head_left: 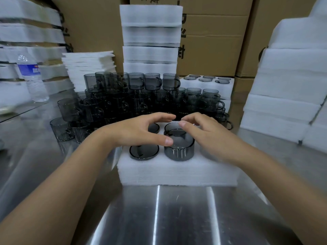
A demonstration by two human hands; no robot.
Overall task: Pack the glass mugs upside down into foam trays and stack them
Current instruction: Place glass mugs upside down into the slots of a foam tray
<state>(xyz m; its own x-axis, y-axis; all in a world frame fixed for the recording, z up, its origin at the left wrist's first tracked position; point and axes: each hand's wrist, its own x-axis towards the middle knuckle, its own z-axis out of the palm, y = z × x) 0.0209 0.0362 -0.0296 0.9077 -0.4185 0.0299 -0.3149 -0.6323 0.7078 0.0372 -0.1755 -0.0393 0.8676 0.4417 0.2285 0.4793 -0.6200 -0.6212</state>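
One foam tray (177, 171) lies on the steel table (185, 218), and everything else is placed from it. Four glass mugs show in its holes, all bottom up. Two on the tray's left side sit flush, the near one (144, 152) in full view and the far one (153, 128) half hidden. Two in the middle column stand proud of the foam, a near one (179, 149) and a far one (174, 127). The tray's right column is covered.

The left hand (139, 131) hangs over the left holes with its fingers spread and loosely curved, holding nothing. Its thumb tip lies at the edge of the near middle mug; actual contact cannot be told. The right hand (205, 133) lies over the right side, fingers relaxed, holding nothing.

Behind the tray is a heap of loose mugs (134, 103), too many to count, with six in its top row. Behind and to the right, one packed tray (208, 87) shows six mug bases. Straight behind rises a stack of four foam trays (150, 39). One water bottle (32, 78) stands far to the left.
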